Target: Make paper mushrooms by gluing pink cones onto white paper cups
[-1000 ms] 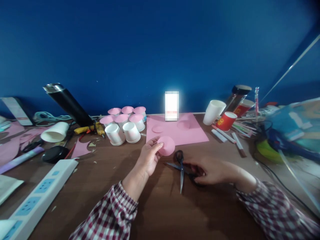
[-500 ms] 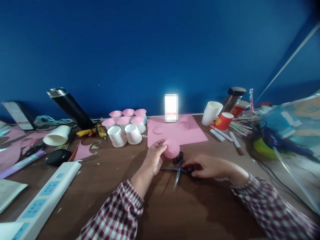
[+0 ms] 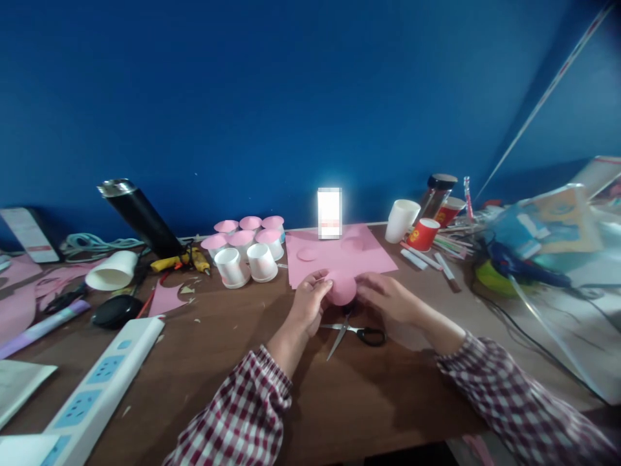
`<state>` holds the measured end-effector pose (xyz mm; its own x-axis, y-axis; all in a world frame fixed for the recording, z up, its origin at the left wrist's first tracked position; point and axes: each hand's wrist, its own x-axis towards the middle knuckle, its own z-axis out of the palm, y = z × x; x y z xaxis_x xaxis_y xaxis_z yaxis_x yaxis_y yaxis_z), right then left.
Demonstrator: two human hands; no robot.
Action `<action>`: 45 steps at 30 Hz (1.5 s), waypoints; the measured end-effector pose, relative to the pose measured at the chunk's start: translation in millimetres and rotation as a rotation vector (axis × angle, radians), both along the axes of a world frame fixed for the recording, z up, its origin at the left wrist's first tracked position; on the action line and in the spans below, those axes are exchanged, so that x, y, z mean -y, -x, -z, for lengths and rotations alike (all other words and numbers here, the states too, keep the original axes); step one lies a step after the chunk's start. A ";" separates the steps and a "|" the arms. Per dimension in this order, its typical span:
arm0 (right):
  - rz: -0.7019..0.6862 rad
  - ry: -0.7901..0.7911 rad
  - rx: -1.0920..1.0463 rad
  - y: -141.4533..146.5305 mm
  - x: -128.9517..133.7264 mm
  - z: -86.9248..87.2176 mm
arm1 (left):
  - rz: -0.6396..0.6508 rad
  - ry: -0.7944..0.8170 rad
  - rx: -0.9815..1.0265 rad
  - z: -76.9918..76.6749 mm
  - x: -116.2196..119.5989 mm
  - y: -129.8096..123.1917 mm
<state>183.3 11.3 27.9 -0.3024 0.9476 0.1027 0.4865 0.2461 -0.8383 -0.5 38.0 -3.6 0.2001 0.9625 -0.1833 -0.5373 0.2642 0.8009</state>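
In front of me a pink paper circle [image 3: 343,289] is held up by its left edge between the thumb and fingers of my left hand [image 3: 309,302]. My right hand [image 3: 388,296] is closed at the circle's right edge, its fingertips on the paper and partly hidden. Below both hands, a pair of scissors [image 3: 341,336] lies on the table with its blades apart; one black handle loop shows and the other is partly covered by the circle. A pink paper sheet [image 3: 339,262] lies just beyond, with round pink pieces [image 3: 306,254] on it.
Several white paper cups [image 3: 263,263], most topped with pink circles, stand behind on the left. A power strip [image 3: 104,378], a black bottle [image 3: 140,217] and pink scraps [image 3: 167,299] are farther left. On the right are a red cup [image 3: 424,235], white cups [image 3: 402,220] and a glue gun [image 3: 526,266].
My right hand has let go of the scissors, which now lie on the table, and has moved up to the pink circle. The circle has shifted slightly right in view.
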 end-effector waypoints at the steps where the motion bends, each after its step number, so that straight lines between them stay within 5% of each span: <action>1: 0.066 0.001 -0.067 3.9 -2.1 3.1 | 0.009 0.003 -0.004 0.5 0.8 -1.1; 6: 0.146 0.149 -0.259 15.0 -11.4 9.9 | 0.020 0.007 -0.033 1.5 3.5 -4.2; 13: 0.262 0.017 -0.186 6.9 -71.5 -5.2 | -0.155 -0.038 -0.132 2.9 4.7 -8.1; 18: 0.258 -0.003 -0.080 46.0 -132.0 7.6 | -0.136 -0.150 -0.275 8.7 8.8 -10.1; 22: 0.280 -0.054 0.072 73.7 -155.6 23.8 | -0.068 -0.217 -0.348 12.7 10.8 -11.7; 27: 0.293 -0.217 0.294 76.8 -152.8 28.4 | -0.036 -0.292 -0.443 18.2 9.2 -12.3; 34: 0.083 -0.354 0.507 82.5 -138.3 26.4 | -0.011 -0.289 -0.480 18.4 8.6 -12.4; 38: 0.158 -0.371 0.566 65.4 -133.7 22.7 | -0.018 -0.269 -0.465 15.8 8.7 -12.4; 45: 0.449 -0.235 0.642 -7.9 -139.3 16.7 | -0.005 -0.278 -0.457 18.7 6.9 -12.9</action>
